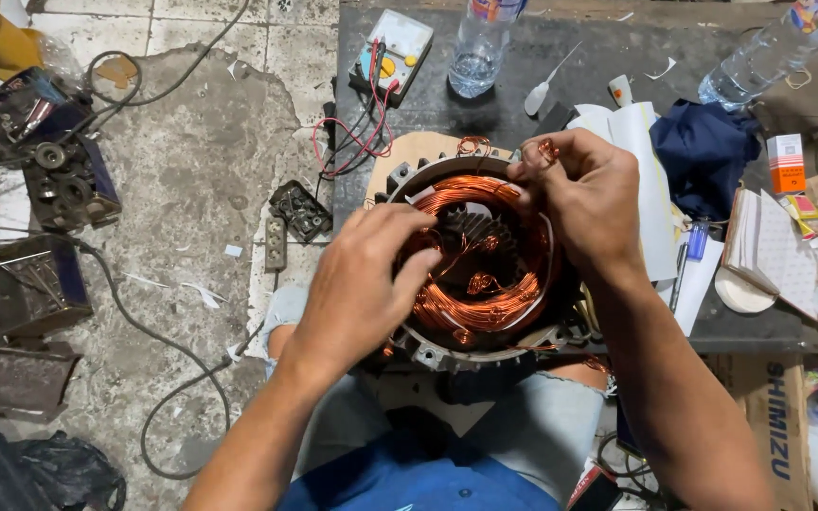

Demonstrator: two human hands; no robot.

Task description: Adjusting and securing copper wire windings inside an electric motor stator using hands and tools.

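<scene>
I sit with a round metal motor (428, 355) on my lap, pushed up against the near edge of a dark desk (523, 99). It is full of shiny copper wire (471, 303). My left hand (362, 284) lies on the wire with its fingers bent, pressing down, not gripping. My right hand (584, 194) pinches a small loop of wire at the motor's far rim.

The desk is messy. A meter (392, 52) with red and black leads sits at its far left corner. Two clear bottles (478, 47) stand along the far edge. A blue cloth (702, 151) and papers (759, 246) lie on the right side.

The floor (201, 161) to my left is cracked grey tiles, with black cables (144, 331) and rusty metal parts (59, 175) on it.
</scene>
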